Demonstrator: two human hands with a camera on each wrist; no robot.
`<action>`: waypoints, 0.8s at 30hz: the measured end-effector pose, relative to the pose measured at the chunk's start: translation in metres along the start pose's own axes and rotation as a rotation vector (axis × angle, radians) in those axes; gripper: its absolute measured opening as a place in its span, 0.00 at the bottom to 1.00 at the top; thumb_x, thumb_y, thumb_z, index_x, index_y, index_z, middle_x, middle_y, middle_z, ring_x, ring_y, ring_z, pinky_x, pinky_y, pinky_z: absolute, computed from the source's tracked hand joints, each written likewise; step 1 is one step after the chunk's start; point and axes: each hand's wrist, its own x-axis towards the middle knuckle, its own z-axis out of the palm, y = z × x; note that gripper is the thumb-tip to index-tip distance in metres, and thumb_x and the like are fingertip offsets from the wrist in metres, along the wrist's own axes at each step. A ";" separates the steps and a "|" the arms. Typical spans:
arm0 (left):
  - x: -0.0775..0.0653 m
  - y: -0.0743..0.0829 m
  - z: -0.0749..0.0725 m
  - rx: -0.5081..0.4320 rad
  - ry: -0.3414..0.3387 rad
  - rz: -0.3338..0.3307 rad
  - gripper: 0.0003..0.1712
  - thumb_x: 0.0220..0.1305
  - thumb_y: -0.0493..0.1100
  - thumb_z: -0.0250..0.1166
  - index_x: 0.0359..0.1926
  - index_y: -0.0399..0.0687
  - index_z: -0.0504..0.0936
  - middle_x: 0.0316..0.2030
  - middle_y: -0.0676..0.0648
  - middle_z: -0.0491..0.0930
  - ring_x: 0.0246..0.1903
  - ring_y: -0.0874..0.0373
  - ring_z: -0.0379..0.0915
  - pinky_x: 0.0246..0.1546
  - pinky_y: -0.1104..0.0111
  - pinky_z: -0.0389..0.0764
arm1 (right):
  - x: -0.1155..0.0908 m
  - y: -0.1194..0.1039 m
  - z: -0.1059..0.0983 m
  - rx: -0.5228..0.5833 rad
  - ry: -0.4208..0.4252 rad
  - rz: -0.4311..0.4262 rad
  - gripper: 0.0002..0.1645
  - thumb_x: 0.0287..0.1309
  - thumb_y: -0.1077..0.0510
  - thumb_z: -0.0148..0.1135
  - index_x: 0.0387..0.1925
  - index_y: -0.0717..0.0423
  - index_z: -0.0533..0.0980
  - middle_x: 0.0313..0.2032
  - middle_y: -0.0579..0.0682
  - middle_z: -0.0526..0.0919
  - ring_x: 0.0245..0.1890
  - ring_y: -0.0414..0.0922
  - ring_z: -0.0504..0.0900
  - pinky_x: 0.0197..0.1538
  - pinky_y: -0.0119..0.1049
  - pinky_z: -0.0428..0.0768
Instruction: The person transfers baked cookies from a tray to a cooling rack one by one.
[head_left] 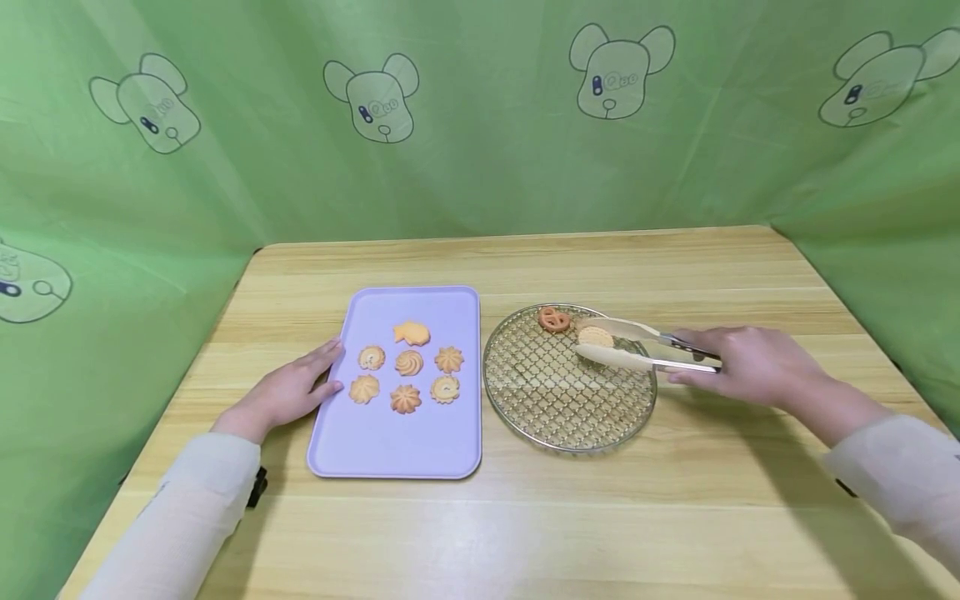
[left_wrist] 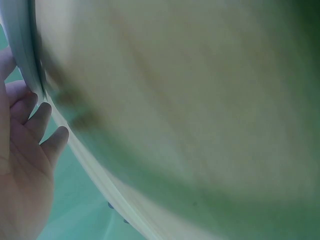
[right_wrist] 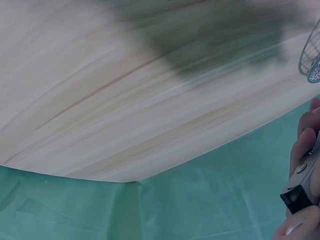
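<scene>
My right hand (head_left: 757, 365) grips a pair of tongs (head_left: 615, 357) with pale tips and metal handles; part of a handle also shows in the right wrist view. The tips lie on either side of a round cookie (head_left: 596, 336), over the round wire rack (head_left: 555, 408). Whether they squeeze it I cannot tell. Near the rack's far edge sits a pretzel-shaped cookie (head_left: 554, 319). My left hand (head_left: 288, 387) touches the left edge of a purple tray (head_left: 393, 446), its fingers fairly straight. On the tray lie a fish-shaped cookie (head_left: 412, 333) and several flower-like and swirled cookies (head_left: 408, 363).
Tray and rack stand side by side on a wooden table (head_left: 525, 533), with a narrow gap between them. Green curtains (head_left: 480, 167) with printed bear heads hang behind the table and along both sides.
</scene>
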 end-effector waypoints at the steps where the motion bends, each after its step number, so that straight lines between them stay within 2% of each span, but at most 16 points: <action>1: 0.000 0.000 0.000 -0.001 0.000 0.000 0.38 0.71 0.53 0.53 0.73 0.41 0.53 0.72 0.41 0.49 0.68 0.41 0.50 0.65 0.49 0.57 | -0.001 0.001 0.000 0.000 -0.002 0.002 0.46 0.54 0.28 0.58 0.63 0.55 0.71 0.47 0.62 0.81 0.38 0.58 0.82 0.28 0.51 0.78; 12: 0.000 0.000 0.000 0.000 0.003 0.002 0.37 0.71 0.53 0.53 0.73 0.41 0.53 0.72 0.41 0.49 0.68 0.41 0.50 0.65 0.49 0.57 | -0.013 0.013 0.000 -0.004 0.016 -0.023 0.43 0.53 0.31 0.62 0.61 0.56 0.73 0.47 0.62 0.81 0.40 0.59 0.82 0.31 0.55 0.78; 24: 0.000 0.001 0.000 0.001 0.003 0.000 0.38 0.71 0.53 0.53 0.73 0.40 0.53 0.72 0.40 0.49 0.68 0.41 0.50 0.65 0.49 0.58 | -0.016 0.020 0.003 -0.025 -0.005 -0.017 0.45 0.51 0.27 0.59 0.60 0.55 0.74 0.44 0.60 0.83 0.34 0.54 0.82 0.25 0.50 0.77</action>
